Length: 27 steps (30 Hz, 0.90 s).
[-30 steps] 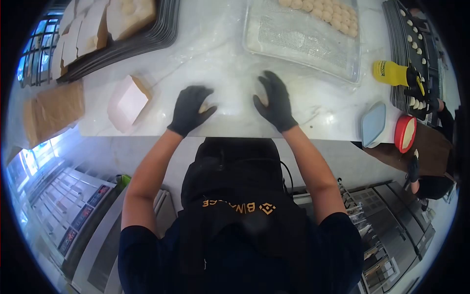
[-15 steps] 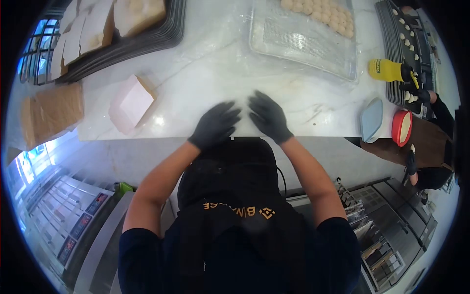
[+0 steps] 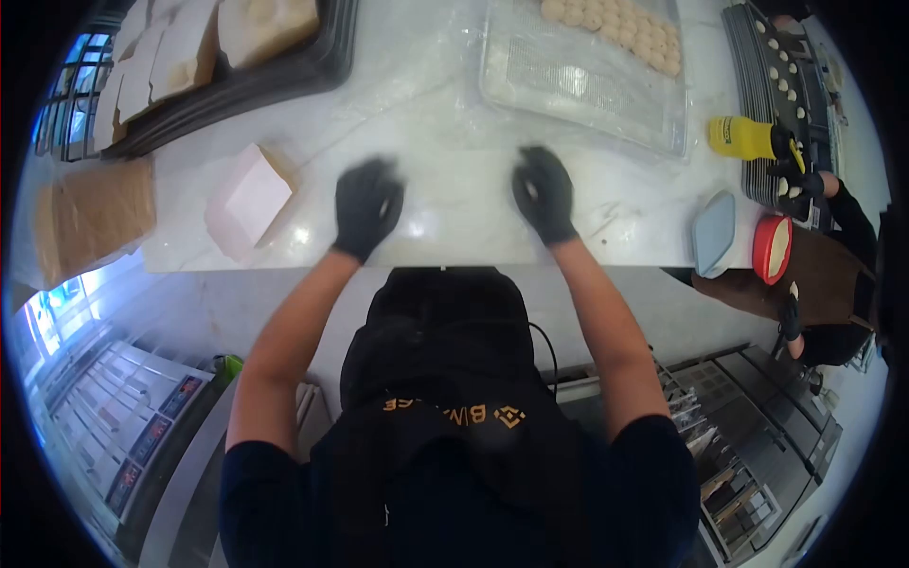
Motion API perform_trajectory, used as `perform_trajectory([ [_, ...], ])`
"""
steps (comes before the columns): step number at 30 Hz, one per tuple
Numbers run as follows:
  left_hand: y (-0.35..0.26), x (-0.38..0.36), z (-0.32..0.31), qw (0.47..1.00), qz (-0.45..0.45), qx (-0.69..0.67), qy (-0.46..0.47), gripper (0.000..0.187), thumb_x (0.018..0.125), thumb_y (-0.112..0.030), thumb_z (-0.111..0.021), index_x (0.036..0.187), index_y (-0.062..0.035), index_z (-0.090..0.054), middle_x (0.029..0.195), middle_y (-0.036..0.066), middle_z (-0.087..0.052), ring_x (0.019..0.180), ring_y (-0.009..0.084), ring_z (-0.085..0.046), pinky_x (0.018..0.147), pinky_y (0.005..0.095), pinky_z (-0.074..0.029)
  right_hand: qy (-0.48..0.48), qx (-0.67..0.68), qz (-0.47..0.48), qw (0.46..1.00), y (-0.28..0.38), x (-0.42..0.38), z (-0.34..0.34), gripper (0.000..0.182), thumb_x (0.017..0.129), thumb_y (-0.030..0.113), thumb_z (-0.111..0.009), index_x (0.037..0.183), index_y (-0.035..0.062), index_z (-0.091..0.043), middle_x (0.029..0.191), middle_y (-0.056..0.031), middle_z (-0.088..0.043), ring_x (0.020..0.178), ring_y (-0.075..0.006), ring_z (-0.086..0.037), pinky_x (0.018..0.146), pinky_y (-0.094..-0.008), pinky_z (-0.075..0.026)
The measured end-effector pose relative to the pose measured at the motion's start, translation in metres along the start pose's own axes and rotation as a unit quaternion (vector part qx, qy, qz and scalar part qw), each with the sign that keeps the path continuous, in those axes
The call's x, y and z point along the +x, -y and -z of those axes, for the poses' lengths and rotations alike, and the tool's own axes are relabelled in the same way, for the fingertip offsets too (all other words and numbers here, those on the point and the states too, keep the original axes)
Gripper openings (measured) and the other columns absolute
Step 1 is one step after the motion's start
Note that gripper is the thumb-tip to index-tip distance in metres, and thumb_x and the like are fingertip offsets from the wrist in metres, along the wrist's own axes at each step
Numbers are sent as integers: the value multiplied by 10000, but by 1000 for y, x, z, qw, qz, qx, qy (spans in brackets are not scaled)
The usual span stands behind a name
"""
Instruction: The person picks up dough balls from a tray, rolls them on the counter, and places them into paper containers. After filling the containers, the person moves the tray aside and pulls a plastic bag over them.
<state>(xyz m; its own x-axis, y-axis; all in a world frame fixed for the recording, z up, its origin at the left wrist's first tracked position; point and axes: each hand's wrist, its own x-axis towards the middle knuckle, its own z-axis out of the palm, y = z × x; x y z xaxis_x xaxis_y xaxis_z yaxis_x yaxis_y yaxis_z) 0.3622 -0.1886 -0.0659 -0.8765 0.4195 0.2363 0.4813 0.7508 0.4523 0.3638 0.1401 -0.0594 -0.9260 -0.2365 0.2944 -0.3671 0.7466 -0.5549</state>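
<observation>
My left hand (image 3: 368,208), in a black glove, hovers over or rests on the white marble table (image 3: 454,222), its fingers curled and tips blurred. Across from it my right hand (image 3: 544,196), gloved alike, is curled with the thumb drawn in against the fingers. A small pale spot shows between thumb and fingers of each hand; I cannot tell whether anything is held. Nearest to my left hand is an open paper box (image 3: 258,197). Beyond my right hand lies a clear plastic tray (image 3: 540,71) with rows of dough balls (image 3: 620,28) at its far end.
Stacked dark trays (image 3: 327,66) carry white boxes (image 3: 180,62) at far left, above a wrapped brown stack (image 3: 95,213). At right are a yellow bottle (image 3: 741,138), a blue lid (image 3: 714,234) and a red tub (image 3: 773,248). A co-worker's gloved hand (image 3: 791,315) is beside them.
My hands have moved apart and farther onto the table, the left one leftward. Their fingers, stretched out before, are now curled.
</observation>
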Motion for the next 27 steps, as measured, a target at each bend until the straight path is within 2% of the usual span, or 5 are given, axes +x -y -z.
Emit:
perform_trajectory([
  [6,-46,-8,-13,976,-114,-183,26,137,793,-160,-743,906,-86,-719,949,80,-715,1010,297,-644,865,416,-516,26,94,-6,995,5,-17,-13,285,760,87,-791,1031,71,-706,1160,-127,-687,1171,-307,-626,977,-410,-515],
  [10,7,19,6,995,52,-60,62,80,817,-137,-723,876,-83,-722,926,80,-707,945,299,-642,820,411,-509,11,58,-46,997,-4,25,-21,302,772,102,-788,1060,67,-707,1169,-132,-684,1165,-309,-627,987,-410,-511],
  [14,-54,41,-23,985,12,-157,-71,114,846,-180,-704,950,-139,-724,958,78,-686,976,282,-628,875,422,-487,17,91,33,995,25,14,-23,297,778,102,-784,1062,64,-704,1176,-137,-682,1158,-319,-627,996,-407,-509],
  [18,-4,-25,-18,980,-51,-178,67,100,853,-161,-689,943,-146,-728,908,74,-669,969,283,-612,901,415,-468,24,37,14,999,-7,0,-4,293,771,86,-787,1051,59,-703,1176,-145,-681,1157,-328,-626,995,-404,-509],
  [27,-51,18,5,976,-69,-206,19,95,829,-161,-725,873,-77,-729,837,101,-663,865,329,-625,884,425,-461,45,62,-25,997,4,-20,-8,271,767,81,-788,1022,55,-701,1174,-139,-681,1159,-326,-626,985,-408,-515],
])
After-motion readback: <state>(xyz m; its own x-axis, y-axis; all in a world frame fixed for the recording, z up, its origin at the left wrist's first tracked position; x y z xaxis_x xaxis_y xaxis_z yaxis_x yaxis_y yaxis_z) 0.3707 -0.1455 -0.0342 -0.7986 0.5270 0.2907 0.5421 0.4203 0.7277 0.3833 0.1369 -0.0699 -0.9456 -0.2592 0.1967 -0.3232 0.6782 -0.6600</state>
